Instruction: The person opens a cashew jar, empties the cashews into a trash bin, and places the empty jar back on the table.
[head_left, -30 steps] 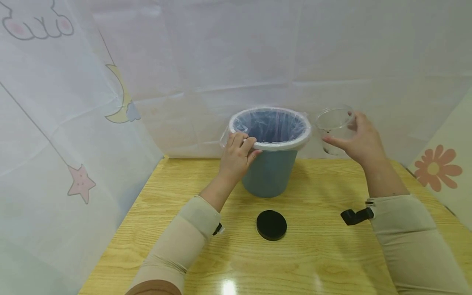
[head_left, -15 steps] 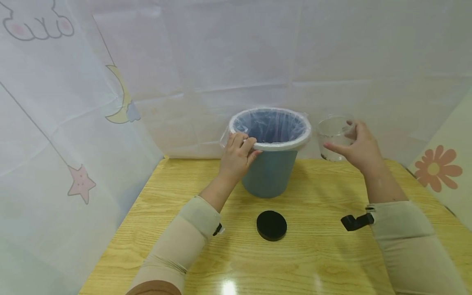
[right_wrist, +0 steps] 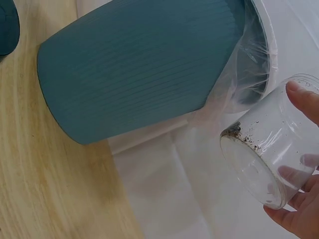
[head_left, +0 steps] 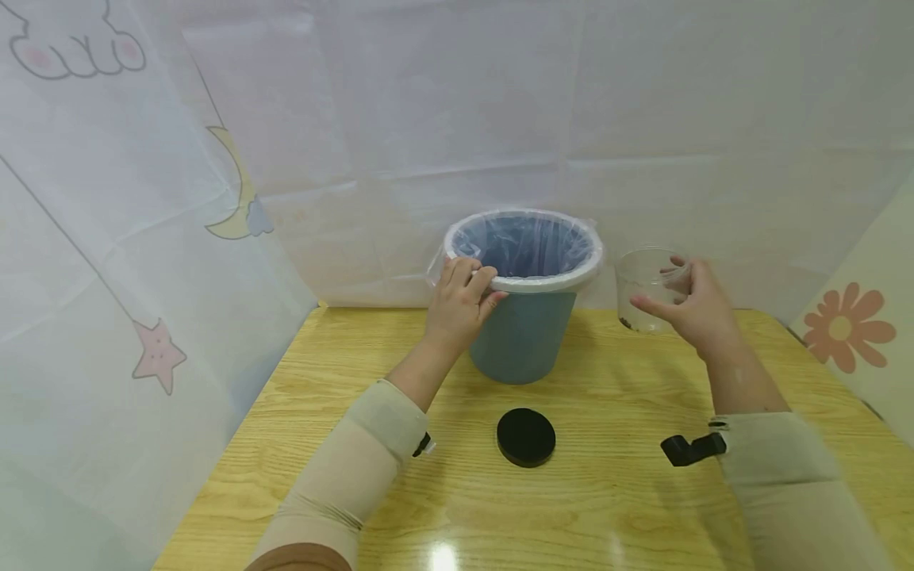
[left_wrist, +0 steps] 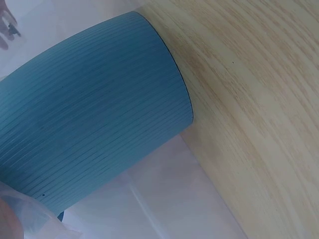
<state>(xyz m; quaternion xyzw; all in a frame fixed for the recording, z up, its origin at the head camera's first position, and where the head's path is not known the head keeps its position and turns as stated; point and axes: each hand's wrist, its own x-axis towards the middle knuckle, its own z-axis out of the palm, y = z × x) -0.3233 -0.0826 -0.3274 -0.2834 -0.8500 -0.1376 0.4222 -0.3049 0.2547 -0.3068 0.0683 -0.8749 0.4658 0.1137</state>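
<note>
A blue trash bin (head_left: 521, 341) stands at the back of the table, lined with a clear plastic bag (head_left: 546, 242) folded over its white rim. My left hand (head_left: 455, 309) grips that rim at the front left, fingers over the edge and thumb outside. To the right of the bin, my right hand (head_left: 703, 311) holds a clear plastic jar (right_wrist: 271, 137) by its side, up off the table. The jar is lidless, and dark crumbs (right_wrist: 233, 130) cling inside near its bottom edge. In the left wrist view only a bit of the left hand shows at the lower left.
On the wooden table (head_left: 614, 507), a round black lid (head_left: 526, 438) lies in front of the bin. A pale sheet (head_left: 371, 159) with printed drawings hangs close behind the table and at both sides.
My right hand has lowered the jar, and it has gone from tilted to nearly upright beside the bin. My left hand has stayed on the rim.
</note>
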